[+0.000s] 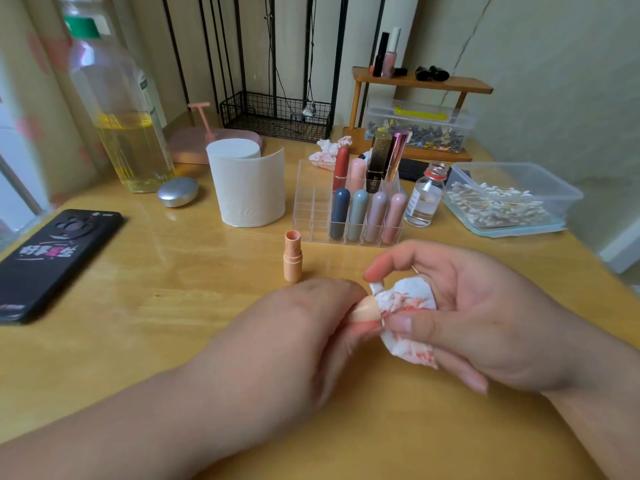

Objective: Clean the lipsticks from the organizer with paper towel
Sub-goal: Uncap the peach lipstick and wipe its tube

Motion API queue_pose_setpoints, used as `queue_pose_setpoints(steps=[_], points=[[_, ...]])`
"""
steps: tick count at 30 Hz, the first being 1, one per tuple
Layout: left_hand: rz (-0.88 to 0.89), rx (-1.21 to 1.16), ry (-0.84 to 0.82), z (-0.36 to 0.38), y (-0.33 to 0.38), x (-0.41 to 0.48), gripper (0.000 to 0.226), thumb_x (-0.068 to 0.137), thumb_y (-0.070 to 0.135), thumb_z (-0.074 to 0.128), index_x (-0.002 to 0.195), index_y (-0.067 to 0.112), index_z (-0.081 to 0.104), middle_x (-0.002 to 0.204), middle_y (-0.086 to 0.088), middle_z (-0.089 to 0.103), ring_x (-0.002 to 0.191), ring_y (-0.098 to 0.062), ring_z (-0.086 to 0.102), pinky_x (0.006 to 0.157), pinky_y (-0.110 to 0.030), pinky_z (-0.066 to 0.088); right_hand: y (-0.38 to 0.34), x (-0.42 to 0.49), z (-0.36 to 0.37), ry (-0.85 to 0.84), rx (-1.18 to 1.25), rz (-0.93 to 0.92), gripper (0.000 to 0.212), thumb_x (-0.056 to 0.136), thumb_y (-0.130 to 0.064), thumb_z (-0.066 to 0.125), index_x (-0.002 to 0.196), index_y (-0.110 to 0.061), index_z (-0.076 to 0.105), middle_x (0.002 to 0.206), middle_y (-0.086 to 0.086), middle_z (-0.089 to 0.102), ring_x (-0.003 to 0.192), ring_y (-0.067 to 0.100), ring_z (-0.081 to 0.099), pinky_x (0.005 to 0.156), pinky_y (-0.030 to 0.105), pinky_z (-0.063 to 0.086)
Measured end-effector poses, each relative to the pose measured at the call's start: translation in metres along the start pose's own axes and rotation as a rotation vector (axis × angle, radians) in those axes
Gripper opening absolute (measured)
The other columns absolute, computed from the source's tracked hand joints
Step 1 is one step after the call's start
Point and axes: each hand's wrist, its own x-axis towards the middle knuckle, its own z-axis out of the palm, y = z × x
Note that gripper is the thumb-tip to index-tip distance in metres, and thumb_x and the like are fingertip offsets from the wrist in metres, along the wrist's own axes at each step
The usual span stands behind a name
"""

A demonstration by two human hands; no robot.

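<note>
My left hand grips a peach lipstick cap near the table's front. My right hand holds a stained piece of paper towel pressed against that cap. The uncapped peach lipstick base stands upright on the table, just left of the hands. Behind it, the clear acrylic organizer holds several lipsticks in its right-hand slots, such as a dark blue one and a red one. Its left slots are bare. A paper towel roll stands left of the organizer.
A black phone lies at the left edge. An oil bottle and a silver tin stand at back left. A small glass bottle and a cotton swab box sit right of the organizer. A crumpled used towel lies behind.
</note>
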Motion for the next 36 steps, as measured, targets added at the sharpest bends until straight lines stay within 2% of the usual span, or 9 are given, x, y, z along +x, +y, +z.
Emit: queue_pose_setpoints(steps=[3, 7, 10, 15, 20, 24, 30, 33, 36], points=[[0.101, 0.036, 0.081, -0.002, -0.004, 0.003, 0.022, 0.099, 0.037, 0.05, 0.104, 0.018, 0.061, 0.083, 0.019, 0.051, 0.072, 0.001, 0.046, 0.065, -0.015, 0.038, -0.003, -0.002, -0.001, 0.003, 0.1, -0.053, 0.024, 0.088, -0.004, 0.061, 0.103, -0.023, 0.06, 0.064, 0.012, 0.067, 0.025, 0.008, 0.038, 0.034, 0.012, 0.031], [-0.379, -0.85, -0.202, -0.007, -0.01, 0.006, 0.04, 0.09, 0.052, 0.06, 0.086, 0.012, 0.062, 0.061, 0.004, 0.046, 0.053, -0.014, 0.043, 0.052, -0.028, 0.042, 0.001, -0.006, 0.008, 0.092, -0.048, -0.185, 0.03, 0.093, 0.002, 0.057, 0.105, -0.026, 0.055, 0.062, -0.004, 0.063, 0.038, 0.002, 0.046, 0.038, 0.014, 0.036], [-0.68, -1.425, -0.431, -0.009, -0.009, 0.009, 0.055, 0.089, 0.061, 0.053, 0.084, 0.007, 0.061, 0.056, -0.007, 0.037, 0.041, -0.016, 0.035, 0.04, -0.021, 0.037, 0.006, -0.007, 0.014, 0.154, -0.234, -0.29, 0.031, 0.091, -0.005, 0.058, 0.104, -0.033, 0.056, 0.064, 0.01, 0.06, 0.045, 0.018, 0.049, 0.041, 0.025, 0.041], [-0.779, -1.728, -0.638, -0.014, -0.009, 0.009, 0.043, 0.095, 0.054, 0.052, 0.087, 0.012, 0.056, 0.054, -0.003, 0.042, 0.04, -0.01, 0.043, 0.036, -0.016, 0.035, 0.008, -0.007, 0.015, 0.174, -0.484, -0.364, 0.033, 0.09, -0.016, 0.06, 0.111, -0.04, 0.053, 0.072, 0.022, 0.06, 0.054, 0.036, 0.052, 0.047, 0.045, 0.043], [-0.799, -1.532, -0.215, -0.013, 0.009, 0.011, 0.035, 0.092, 0.043, 0.063, 0.079, 0.012, 0.055, 0.056, 0.001, 0.029, 0.039, -0.008, 0.025, 0.031, -0.013, 0.027, 0.011, -0.005, 0.012, 0.098, -0.232, -0.247, 0.038, 0.09, -0.007, 0.057, 0.111, -0.039, 0.057, 0.066, 0.008, 0.05, 0.048, 0.024, 0.034, 0.044, 0.025, 0.031], [-0.672, -1.182, -0.032, 0.002, 0.02, 0.009, 0.039, 0.094, 0.047, 0.06, 0.074, 0.013, 0.053, 0.05, 0.002, 0.029, 0.035, -0.013, 0.024, 0.033, -0.019, 0.031, 0.01, -0.001, 0.006, -0.032, 0.122, -0.141, 0.034, 0.091, 0.011, 0.048, 0.12, -0.006, 0.048, 0.065, -0.01, 0.057, 0.048, -0.003, 0.046, 0.048, 0.007, 0.037], [-0.124, -0.013, 0.087, -0.006, 0.014, 0.005, 0.025, 0.1, 0.043, 0.041, 0.092, 0.021, 0.049, 0.063, 0.016, 0.047, 0.056, -0.012, 0.049, 0.048, -0.021, 0.029, 0.007, 0.001, -0.006, -0.213, 0.483, -0.032, 0.037, 0.083, 0.006, 0.056, 0.118, -0.006, 0.052, 0.07, 0.018, 0.062, 0.029, 0.001, 0.033, 0.033, 0.018, 0.012], [-0.067, -0.014, 0.173, -0.006, 0.012, 0.009, 0.023, 0.101, 0.034, 0.044, 0.09, 0.014, 0.048, 0.065, 0.001, 0.059, 0.061, -0.021, 0.055, 0.048, -0.032, 0.033, 0.007, -0.002, -0.005, -0.154, 0.373, -0.085, 0.036, 0.079, -0.003, 0.063, 0.113, -0.013, 0.06, 0.059, 0.029, 0.051, 0.027, 0.007, 0.03, 0.035, 0.017, 0.013], [-0.327, -0.468, -0.03, -0.005, -0.001, 0.006, 0.035, 0.09, 0.058, 0.053, 0.088, 0.023, 0.054, 0.059, 0.011, 0.049, 0.05, -0.011, 0.044, 0.046, -0.026, 0.037, 0.007, -0.007, 0.005, 0.0, 0.022, -0.187, 0.036, 0.084, 0.001, 0.059, 0.112, -0.021, 0.053, 0.055, -0.007, 0.058, 0.038, 0.008, 0.038, 0.038, 0.018, 0.029]])
